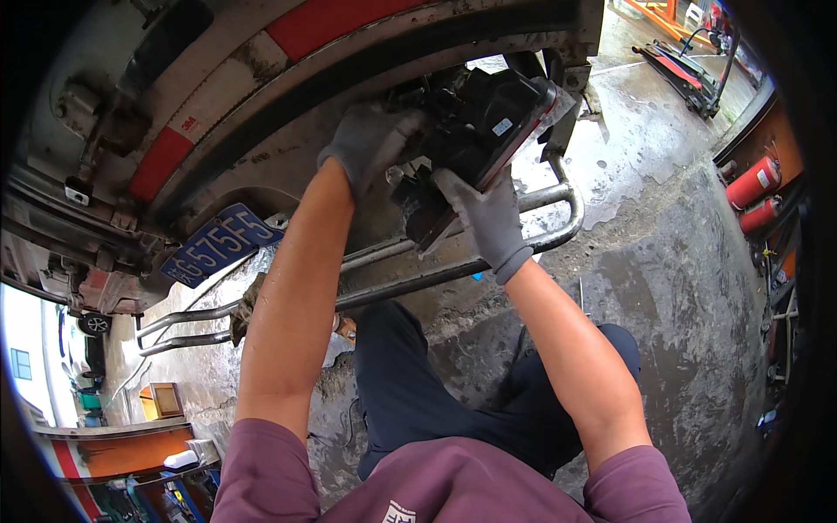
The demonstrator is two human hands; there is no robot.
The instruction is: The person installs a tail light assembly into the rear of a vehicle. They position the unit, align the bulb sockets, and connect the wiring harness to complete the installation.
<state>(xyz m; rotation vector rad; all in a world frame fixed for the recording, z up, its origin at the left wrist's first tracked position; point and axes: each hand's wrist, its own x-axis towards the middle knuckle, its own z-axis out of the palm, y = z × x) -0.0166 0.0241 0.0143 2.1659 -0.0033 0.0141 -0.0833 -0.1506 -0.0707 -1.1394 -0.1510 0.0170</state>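
Both my hands wear grey gloves. My right hand grips the lower edge of a tail lamp, its thumb lying over the back of the black housing. The lamp is tilted, with its black back toward me and its red lens edge facing right and down. My left hand is closed at the left end of the housing, near some dark wiring. Its fingertips are partly hidden there, so what they pinch does not show. A small clear, bulb-like piece shows just below that hand.
A vehicle's rear with a red reflective strip spans the top left, above a blue licence plate. A tubular metal bumper bar runs below the lamp. Red fire extinguishers stand at right; a floor jack lies beyond.
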